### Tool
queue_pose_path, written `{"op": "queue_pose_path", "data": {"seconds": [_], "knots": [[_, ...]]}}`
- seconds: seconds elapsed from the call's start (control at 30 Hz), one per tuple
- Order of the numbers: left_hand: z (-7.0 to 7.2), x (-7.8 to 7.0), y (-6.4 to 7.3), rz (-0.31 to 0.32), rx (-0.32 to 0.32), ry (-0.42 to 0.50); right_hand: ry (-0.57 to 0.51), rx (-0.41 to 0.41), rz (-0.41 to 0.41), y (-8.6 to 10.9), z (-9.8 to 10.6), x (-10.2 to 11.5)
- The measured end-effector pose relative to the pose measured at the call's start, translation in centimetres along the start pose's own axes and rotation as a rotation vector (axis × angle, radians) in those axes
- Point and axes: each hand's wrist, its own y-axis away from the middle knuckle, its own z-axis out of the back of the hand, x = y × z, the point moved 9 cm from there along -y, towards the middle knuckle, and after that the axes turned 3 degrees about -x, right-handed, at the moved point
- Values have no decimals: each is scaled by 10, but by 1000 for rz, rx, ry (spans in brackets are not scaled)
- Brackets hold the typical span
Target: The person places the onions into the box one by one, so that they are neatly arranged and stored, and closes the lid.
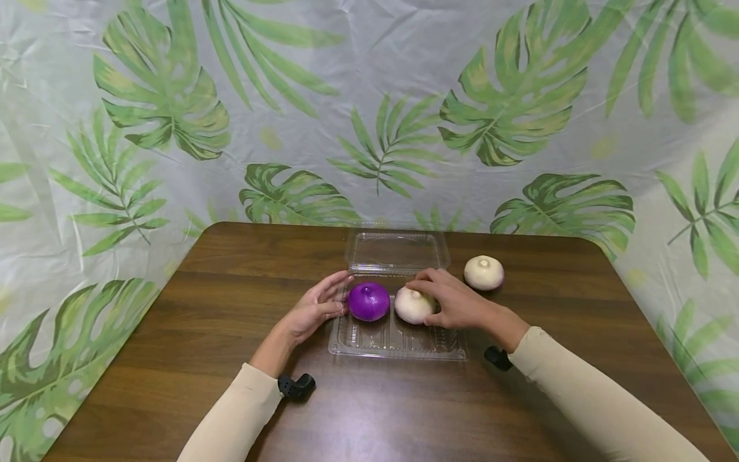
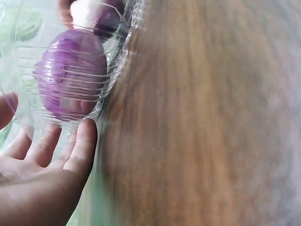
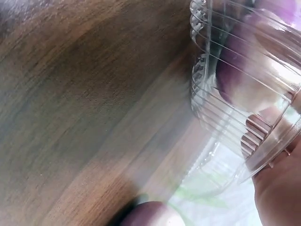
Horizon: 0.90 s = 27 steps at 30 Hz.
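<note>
A clear plastic clamshell container (image 1: 398,352) lies on the table with its lid tipped back. In its left half sits a purple onion (image 1: 368,302). My left hand (image 1: 308,314) is beside that side, its extended fingertips at the ribbed outer wall, as the left wrist view shows. A white turnip (image 1: 412,308) with a purple underside is in the right half. My right hand (image 1: 453,300) holds it from above and the right, fingers over the top and thumb on the near side. The right wrist view shows this turnip (image 3: 244,70) through the container wall.
A second white turnip (image 1: 484,273) stands on the brown wooden table (image 1: 231,346), behind and right of the container. The open lid (image 1: 398,249) reaches to the table's back edge. A leaf-patterned sheet (image 1: 392,77) hangs behind the table.
</note>
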Motion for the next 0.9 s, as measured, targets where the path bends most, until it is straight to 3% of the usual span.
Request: {"op": "queue_pose_path", "data": {"seconds": [0.3, 0.53, 0.9], "knots": [[1, 0, 1, 0, -6, -4, 20, 31, -13, -2, 1, 2], [1, 0, -1, 4, -13, 3, 33, 51, -58, 3, 21, 1], [1, 1, -2, 3, -7, 0, -36, 47, -213, 45, 59, -36]]}}
